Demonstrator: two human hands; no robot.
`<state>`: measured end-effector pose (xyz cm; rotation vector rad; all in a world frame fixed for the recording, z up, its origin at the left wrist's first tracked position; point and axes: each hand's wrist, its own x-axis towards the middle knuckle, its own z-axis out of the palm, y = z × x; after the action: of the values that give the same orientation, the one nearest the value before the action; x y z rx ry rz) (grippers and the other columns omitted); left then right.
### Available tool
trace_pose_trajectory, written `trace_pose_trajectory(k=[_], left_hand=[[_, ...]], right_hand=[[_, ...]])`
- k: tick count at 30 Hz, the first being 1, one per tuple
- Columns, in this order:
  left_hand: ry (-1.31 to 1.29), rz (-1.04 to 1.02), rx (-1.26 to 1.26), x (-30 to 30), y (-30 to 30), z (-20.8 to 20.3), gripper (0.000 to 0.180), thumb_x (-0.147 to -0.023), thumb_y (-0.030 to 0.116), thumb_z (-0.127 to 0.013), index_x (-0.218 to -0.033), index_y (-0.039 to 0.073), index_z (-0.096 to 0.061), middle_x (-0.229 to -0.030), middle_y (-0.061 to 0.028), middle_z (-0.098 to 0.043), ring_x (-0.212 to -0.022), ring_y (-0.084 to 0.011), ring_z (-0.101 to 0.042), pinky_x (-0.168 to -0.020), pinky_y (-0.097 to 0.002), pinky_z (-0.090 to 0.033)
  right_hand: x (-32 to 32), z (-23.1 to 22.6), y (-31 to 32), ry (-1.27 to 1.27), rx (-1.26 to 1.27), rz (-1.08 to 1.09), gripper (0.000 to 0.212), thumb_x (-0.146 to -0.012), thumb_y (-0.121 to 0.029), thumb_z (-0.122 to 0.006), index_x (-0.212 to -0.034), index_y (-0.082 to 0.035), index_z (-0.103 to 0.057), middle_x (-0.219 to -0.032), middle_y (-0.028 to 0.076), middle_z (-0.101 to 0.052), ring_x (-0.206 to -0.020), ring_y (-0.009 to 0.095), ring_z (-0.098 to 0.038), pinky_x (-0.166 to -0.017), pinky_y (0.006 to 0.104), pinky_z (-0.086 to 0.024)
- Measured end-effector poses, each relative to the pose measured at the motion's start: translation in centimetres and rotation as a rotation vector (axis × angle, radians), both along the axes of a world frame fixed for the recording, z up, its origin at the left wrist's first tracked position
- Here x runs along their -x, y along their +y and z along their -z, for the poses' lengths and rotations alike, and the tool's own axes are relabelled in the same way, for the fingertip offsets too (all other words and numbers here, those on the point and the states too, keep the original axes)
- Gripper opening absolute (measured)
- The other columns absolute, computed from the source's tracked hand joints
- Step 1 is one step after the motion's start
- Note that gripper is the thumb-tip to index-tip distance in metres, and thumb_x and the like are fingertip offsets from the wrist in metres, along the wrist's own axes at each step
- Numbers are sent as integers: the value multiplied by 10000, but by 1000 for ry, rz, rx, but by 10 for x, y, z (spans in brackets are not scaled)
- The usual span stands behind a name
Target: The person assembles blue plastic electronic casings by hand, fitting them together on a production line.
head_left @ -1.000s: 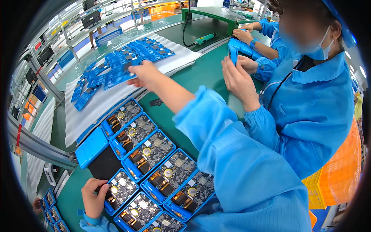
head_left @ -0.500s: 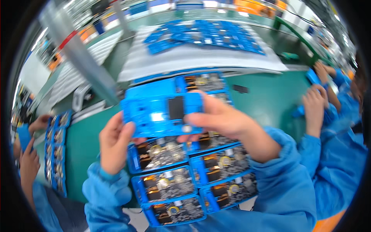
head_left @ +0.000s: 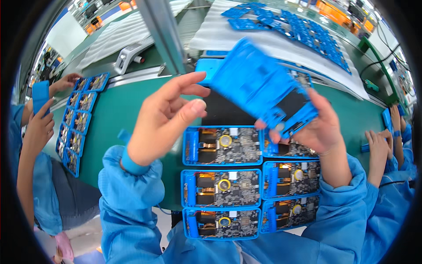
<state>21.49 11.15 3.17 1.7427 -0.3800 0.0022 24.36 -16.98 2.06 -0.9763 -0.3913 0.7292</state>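
My right hand (head_left: 327, 127) grips a blue plastic cover (head_left: 250, 75) at its lower right end, thumb on one side and fingers beneath. The cover is tilted in the air and slightly blurred; a black pad (head_left: 291, 106) sits on its inner face near that end. To its left, my left hand (head_left: 160, 121) is raised with fingers apart and holds nothing. Under my hands lie two columns of blue housings (head_left: 222, 166) with exposed circuit boards, round yellow-ringed coin cells (head_left: 224, 185) and orange ribbon strips. Another blue cover (head_left: 207, 70) lies behind, partly hidden.
Blue panels (head_left: 299, 31) are spread over white foam sheeting (head_left: 215, 37) at the back. A metal post (head_left: 162, 35) rises from the green table (head_left: 118, 114). At left, a co-worker's hands (head_left: 37, 132) hold a blue piece beside more housings (head_left: 81, 119). Another person's hands (head_left: 378, 145) are at right.
My left hand has let go of the cover and moved away to the left. The cover, now only in my right hand, has tilted and risen. My view has shifted leftward.
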Motion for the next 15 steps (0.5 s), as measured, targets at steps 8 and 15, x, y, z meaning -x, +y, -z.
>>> trace_pose_trajectory(k=[8, 15], left_hand=[[408, 332, -523, -4, 47, 9, 478, -818, 177, -704, -1218, 7, -504, -928, -68, -633, -711, -86, -609, -602, -204, -479], [424, 358, -354, -10, 45, 30, 432, -816, 145, -703, -1173, -12, -515, -938, -85, -630, -743, -98, -617, -637, -224, -506]], right_hand=[[-5, 16, -1, -1, -178, 108, 667, -950, -526, -280, -1401, -34, -289, -1339, 272, -409, -1057, 300, -570, -790, 363, -469], [-5, 20, -1, -104, -86, 141, 634, -956, -485, -310, -1390, -22, -307, -1352, 291, -380, -1068, 304, -569, -801, 364, -475]])
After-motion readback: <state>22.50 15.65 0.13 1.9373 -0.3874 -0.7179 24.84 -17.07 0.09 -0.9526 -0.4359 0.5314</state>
